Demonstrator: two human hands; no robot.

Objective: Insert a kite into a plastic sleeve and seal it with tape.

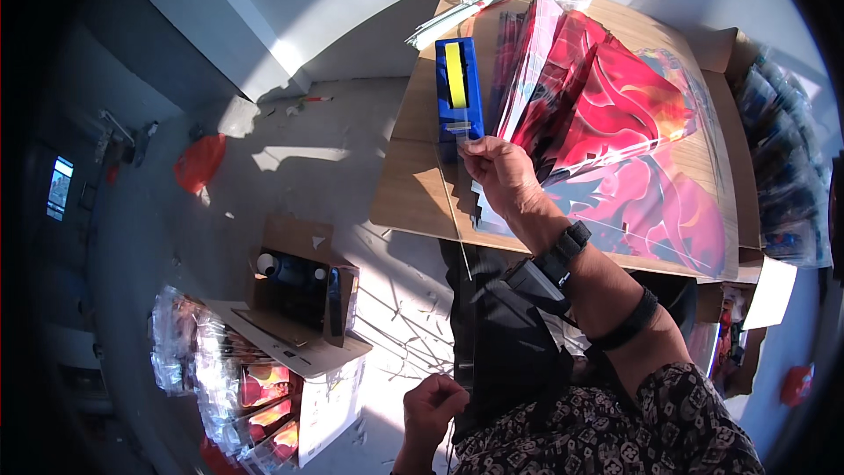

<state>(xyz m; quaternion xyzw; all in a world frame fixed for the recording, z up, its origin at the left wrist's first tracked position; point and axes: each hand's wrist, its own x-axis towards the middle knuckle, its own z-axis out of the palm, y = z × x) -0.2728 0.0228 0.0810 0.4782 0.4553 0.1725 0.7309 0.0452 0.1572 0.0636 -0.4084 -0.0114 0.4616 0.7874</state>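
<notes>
Patterned black-and-white sleeve at six o'clock, closest to the lens, belonging to the seated person.

Left hand, at seven o'clock: one, curled shut, pinching the lower end of a clear tape strip.

Right hand, just right of centre: one, fingers pressed together on the upper end of the same strip, touching the front of the tape dispenser. Wrist carries one black watch and, further up the forearm, one black band.

Tape dispenser: one, blue with a yellow roll, at twelve o'clock on the wooden board.

Tape strip: one, stretched taut from the dispenser down to the left hand; judged drawn out but not yet torn off or stuck to anything.

Red printed sheets in clear sleeves: a fanned stack at one o'clock on the board; count cannot be told. None visibly taped, so sealing appears left to do.

Open cardboard box with dark bottles: one, at eight o'clock on the floor.

Orange bag: one, at ten o'clock.
</notes>
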